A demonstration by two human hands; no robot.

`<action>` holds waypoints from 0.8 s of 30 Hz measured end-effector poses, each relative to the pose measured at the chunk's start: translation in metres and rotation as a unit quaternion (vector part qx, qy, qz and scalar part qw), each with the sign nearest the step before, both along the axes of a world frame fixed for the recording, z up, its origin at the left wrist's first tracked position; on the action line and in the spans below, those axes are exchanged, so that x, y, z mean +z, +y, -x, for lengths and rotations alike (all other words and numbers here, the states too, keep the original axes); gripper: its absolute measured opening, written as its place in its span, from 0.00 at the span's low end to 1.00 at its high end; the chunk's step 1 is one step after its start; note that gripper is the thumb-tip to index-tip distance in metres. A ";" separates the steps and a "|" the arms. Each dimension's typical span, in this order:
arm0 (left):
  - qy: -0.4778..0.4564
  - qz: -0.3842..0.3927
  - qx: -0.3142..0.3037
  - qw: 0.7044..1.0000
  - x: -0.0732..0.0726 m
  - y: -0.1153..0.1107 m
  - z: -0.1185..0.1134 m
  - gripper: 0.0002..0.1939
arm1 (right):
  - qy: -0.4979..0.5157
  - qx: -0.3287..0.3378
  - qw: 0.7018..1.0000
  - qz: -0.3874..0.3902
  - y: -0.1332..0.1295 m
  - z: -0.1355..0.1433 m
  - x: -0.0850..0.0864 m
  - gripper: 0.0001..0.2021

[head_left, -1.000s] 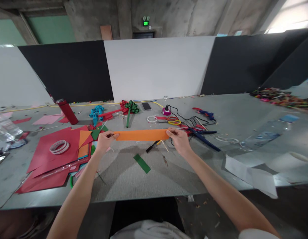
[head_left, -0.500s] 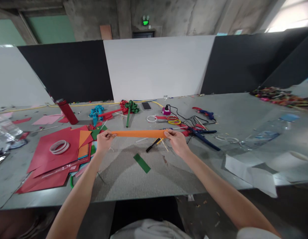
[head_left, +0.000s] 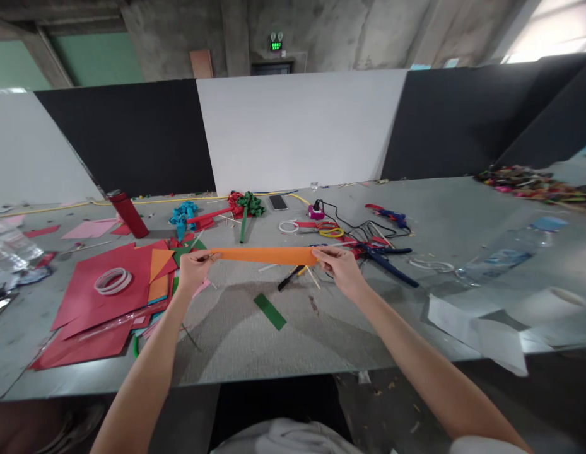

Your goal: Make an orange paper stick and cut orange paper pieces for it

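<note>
The paper strip (head_left: 267, 255) was held above the table (head_left: 283, 340) between the left hand (head_left: 193, 270) and right hand (head_left: 339, 268). Paper sheets (head_left: 98, 302) lay left; cables (head_left: 363, 230) lay behind right; a bottle (head_left: 127, 213) stood behind left.

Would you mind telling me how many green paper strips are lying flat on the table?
1 clearly: a green strip lies on the grey table, below the orange strip held by the left hand and right hand. Others may hide in the clutter.
</note>
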State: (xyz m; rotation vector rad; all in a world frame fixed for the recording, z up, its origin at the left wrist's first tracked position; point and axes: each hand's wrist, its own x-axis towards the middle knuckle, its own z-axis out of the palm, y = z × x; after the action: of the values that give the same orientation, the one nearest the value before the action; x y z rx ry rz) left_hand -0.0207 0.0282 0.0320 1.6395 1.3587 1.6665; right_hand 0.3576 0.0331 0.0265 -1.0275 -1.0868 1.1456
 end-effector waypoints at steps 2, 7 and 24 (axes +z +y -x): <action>-0.019 0.027 -0.016 0.999 0.000 0.000 -0.001 0.13 | 0.002 0.010 1.000 0.011 -0.003 0.001 0.003 0.17; -0.040 0.046 -0.052 0.997 0.002 0.001 -0.003 0.14 | 0.026 0.025 0.999 0.027 -0.005 0.001 0.002 0.19; -0.165 0.074 -0.064 0.981 -0.003 0.004 -0.008 0.16 | 0.057 -0.004 0.995 -0.082 0.003 0.003 -0.005 0.13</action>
State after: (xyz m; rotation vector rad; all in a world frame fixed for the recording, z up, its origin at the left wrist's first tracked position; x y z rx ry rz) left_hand -0.0126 0.0321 0.0290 1.2712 1.1556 1.6316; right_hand 0.3543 0.0360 0.0212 -0.8279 -1.0655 1.0756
